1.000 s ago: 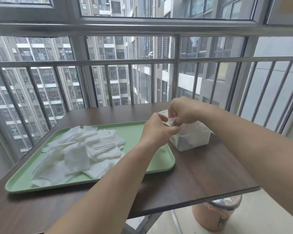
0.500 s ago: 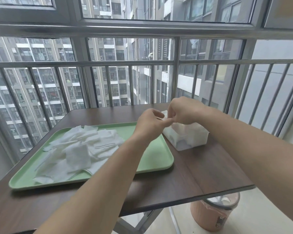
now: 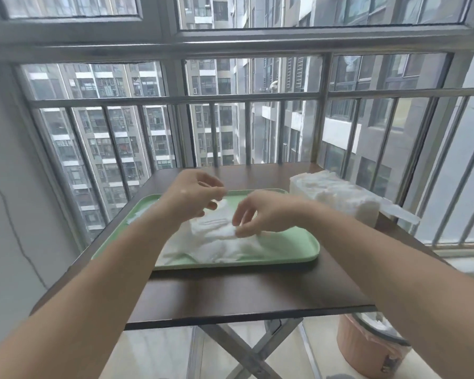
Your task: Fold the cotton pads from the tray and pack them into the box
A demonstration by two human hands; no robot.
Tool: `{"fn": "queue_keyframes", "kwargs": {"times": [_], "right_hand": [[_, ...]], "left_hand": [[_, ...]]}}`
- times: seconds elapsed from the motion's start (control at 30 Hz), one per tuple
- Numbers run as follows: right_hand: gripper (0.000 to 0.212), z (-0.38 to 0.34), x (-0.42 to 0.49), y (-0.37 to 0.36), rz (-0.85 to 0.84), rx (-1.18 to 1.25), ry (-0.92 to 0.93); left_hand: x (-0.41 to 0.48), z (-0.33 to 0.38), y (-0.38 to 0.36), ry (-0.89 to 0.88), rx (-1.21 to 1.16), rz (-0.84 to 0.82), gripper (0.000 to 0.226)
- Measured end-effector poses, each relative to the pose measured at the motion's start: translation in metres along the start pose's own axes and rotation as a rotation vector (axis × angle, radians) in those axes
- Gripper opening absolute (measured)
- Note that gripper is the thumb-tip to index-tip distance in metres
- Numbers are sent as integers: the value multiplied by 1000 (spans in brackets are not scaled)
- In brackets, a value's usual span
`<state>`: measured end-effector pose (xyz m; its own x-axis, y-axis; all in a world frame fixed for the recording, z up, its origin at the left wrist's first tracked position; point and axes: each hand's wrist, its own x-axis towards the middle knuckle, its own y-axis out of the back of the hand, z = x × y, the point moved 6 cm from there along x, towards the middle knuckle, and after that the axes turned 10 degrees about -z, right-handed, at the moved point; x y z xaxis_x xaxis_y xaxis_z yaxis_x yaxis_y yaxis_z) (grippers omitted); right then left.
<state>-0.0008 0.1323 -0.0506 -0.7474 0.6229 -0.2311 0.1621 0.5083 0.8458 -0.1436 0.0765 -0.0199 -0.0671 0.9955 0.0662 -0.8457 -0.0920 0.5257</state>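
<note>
Head view, the only one. Loose heap of thin white square cotton pads (image 3: 216, 242) lies in the pale green plastic tray (image 3: 293, 242) on the dark brown folding desk (image 3: 244, 291). Left hand (image 3: 189, 198) hovers above the far part of the heap, fingers (image 3: 211, 205) curled loosely with thumb and forefinger near each other; whether they pinch anything I cannot tell, the frame is blurred there. Right hand (image 3: 257, 214) is lower, its fingers (image 3: 237, 222) spread downward and the tips touching the top pad, not yet closed on it. Judgement: pads are very light, soft and limp, with no stiffness; they will cling to one another, so more than one may lift at once. Best taken by a corner or free edge with a light pinch, the other hand steadying the sheets beneath. Translucent white plastic box (image 3: 337, 198), already well filled with folded pads, stands on the desk just beyond the tray's right far corner; its clear lid (image 3: 400, 213) hangs open to the right. Path from tray to box looks open. Pink waste bin (image 3: 367, 348) sits on the floor under the desk's right edge, out of the way. Metal window railing (image 3: 244, 98) is close behind the desk.
</note>
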Motion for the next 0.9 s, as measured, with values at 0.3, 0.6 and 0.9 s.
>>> {"fn": "queue_keyframes", "kwargs": {"times": [0.3,0.6,0.9], "right_hand": [[37,10,6,-11,-91,21,-223],[25,34,-3,20,-12,-7,-242],[14,26,7,55,117,66,-100]], "left_hand": [[-20,-16,20,-154,71,108,4],[4,-15,-25,-147,791,-200,17],[17,-14,-36,-74,925,-224,4]]}}
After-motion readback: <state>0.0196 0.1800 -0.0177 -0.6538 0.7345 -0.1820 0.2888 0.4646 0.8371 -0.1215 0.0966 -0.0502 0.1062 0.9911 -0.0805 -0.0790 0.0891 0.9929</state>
